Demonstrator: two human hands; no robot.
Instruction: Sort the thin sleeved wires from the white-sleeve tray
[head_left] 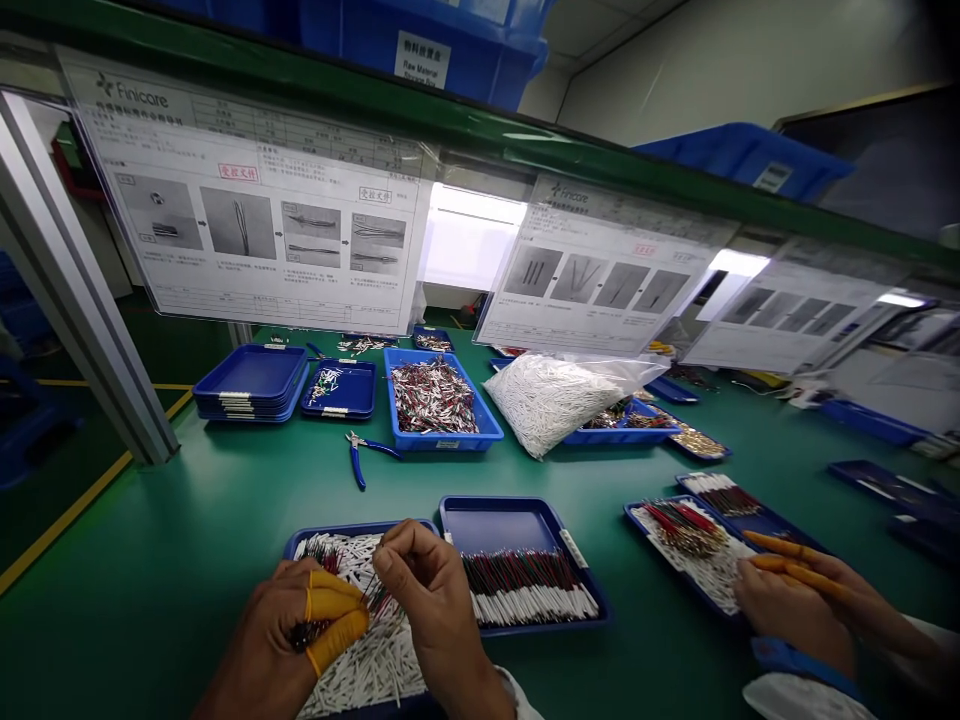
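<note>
My left hand (289, 640), with yellow finger cots on thumb and finger, is closed around a small bundle of thin dark and red wires (306, 634). Facing it, my right hand (442, 610) pinches thumb against forefinger at the wire tips; what lies in that pinch is too small to make out. Both hands are over a blue tray (300, 540) full of short white tubes (375, 670), with more wires at its upper left. To the right, another blue tray (502, 515) bears a row of red and black wires (517, 570) with white tubes on their lower ends.
Blue-handled cutters (358, 462) lie near a blue bin (405, 440) of wire pieces. Behind are stacked trays (251, 375) and a bag of white tubes (551, 400). At right, a co-worker's hands (802, 610) work over another tray (660, 560). Instruction sheets (262, 285) hang above.
</note>
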